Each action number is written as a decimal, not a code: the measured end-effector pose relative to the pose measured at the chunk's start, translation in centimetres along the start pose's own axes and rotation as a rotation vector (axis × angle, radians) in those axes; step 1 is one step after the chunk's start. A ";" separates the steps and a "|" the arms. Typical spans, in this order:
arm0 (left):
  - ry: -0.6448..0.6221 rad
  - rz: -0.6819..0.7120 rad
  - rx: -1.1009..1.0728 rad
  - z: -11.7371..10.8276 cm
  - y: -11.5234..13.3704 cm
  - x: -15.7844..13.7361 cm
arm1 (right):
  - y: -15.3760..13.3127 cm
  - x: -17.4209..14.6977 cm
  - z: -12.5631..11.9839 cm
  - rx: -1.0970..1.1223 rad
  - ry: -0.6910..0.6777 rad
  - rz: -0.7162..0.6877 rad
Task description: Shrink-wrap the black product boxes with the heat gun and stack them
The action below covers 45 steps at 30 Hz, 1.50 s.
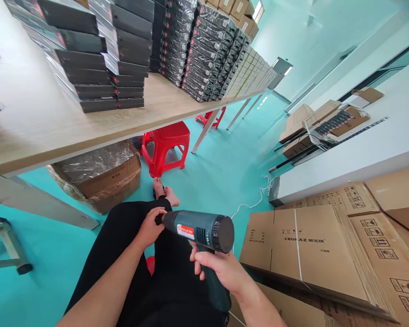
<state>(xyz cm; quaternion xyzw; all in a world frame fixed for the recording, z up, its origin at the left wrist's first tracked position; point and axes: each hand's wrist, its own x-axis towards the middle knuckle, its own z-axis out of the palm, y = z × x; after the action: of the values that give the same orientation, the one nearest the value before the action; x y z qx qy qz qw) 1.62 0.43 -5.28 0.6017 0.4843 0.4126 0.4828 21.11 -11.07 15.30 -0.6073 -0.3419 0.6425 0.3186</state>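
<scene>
A dark green heat gun (194,227) lies across above my lap, its nozzle pointing left and its round black rear cap facing right. My right hand (218,268) is wrapped round the grip, with the fingers partly hidden behind it. At the other end, my left hand (152,228) has its fingers curled round the dark nozzle (160,219). A red and white label shows on the gun's barrel. The lower end of the grip is over my black trousers.
A long wooden table (163,97) bears stacks of black boxes (129,50) and wrapped packs. Below are a red stool (167,145) and an open carton (105,181) with clear plastic. Flattened cardboard (303,254) stands at right; a white cable (255,204) crosses the floor.
</scene>
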 end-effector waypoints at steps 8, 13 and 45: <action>0.056 -0.090 -0.041 -0.4 0.2 0.1 | -1.2 -0.3 -3.9 0.032 0.128 0.072; 0.018 -0.064 -0.002 0.0 -0.3 0.3 | -0.1 -0.7 -3.7 0.027 0.096 0.054; -0.026 -0.972 -1.032 0.0 -0.7 0.4 | -0.9 -1.5 -1.5 0.051 -0.076 0.094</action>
<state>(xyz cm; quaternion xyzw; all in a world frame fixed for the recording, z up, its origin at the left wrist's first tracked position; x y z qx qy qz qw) 1.53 0.88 -5.98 0.0167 0.4348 0.3199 0.8417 22.73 -11.72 16.89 -0.5897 -0.3084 0.6877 0.2903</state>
